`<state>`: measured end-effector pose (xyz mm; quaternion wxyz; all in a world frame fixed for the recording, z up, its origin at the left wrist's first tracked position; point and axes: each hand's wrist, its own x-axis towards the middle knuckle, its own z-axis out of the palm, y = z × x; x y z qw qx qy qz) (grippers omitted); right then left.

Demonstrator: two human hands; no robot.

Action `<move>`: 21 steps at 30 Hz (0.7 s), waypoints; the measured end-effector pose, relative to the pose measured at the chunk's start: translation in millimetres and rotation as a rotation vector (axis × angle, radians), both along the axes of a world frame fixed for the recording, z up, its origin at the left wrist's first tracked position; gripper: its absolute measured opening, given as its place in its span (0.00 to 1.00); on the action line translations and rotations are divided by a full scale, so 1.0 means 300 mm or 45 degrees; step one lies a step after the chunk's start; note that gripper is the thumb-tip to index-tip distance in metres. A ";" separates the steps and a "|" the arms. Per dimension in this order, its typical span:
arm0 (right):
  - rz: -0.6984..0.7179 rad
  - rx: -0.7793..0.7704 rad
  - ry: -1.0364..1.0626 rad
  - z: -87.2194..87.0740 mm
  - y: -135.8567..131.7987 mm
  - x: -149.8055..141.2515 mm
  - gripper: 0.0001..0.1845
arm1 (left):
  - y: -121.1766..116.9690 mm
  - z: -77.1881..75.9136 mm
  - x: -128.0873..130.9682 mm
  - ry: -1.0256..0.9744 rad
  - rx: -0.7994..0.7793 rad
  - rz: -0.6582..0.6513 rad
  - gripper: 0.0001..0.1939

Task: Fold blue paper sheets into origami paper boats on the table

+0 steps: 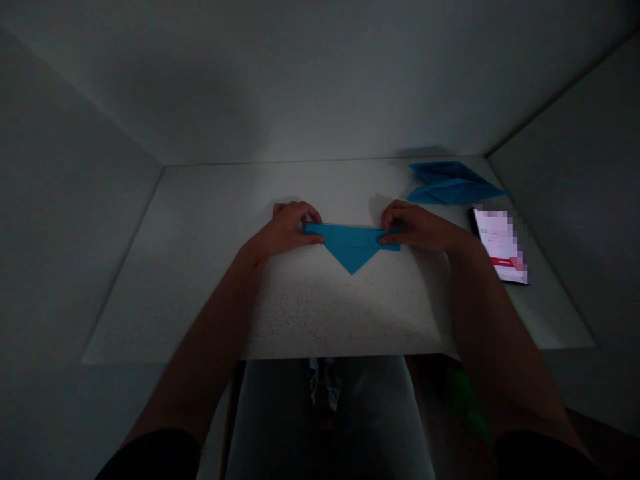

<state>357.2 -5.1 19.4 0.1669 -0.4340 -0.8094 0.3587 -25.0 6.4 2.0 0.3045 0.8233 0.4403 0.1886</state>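
Observation:
A folded sheet of blue paper (352, 252) lies on the pale table, with a straight band along its far edge and a triangular point toward me. My left hand (293, 227) pinches the band's left end between thumb and fingers. At the other end, my right hand (411, 227) grips the band the same way, its thumb lying on top. A short strip of the paper shows below the right thumb. The fingertips partly cover both ends of the sheet.
Folded blue paper planes (453, 183) lie at the back right, near the wall. In front of them is a phone (500, 243) with its screen lit, beside my right forearm. Walls enclose the table (200, 280) at the back and both sides.

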 end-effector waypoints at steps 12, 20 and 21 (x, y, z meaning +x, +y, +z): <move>-0.311 0.126 0.313 -0.007 0.002 -0.006 0.23 | 0.010 -0.022 0.004 -0.138 0.043 -0.007 0.19; -0.396 0.295 0.373 -0.001 0.000 -0.004 0.22 | 0.026 -0.030 0.010 -0.661 0.142 0.156 0.10; -0.394 0.314 0.335 0.005 -0.003 -0.008 0.21 | 0.029 -0.034 0.012 -0.710 0.121 0.158 0.11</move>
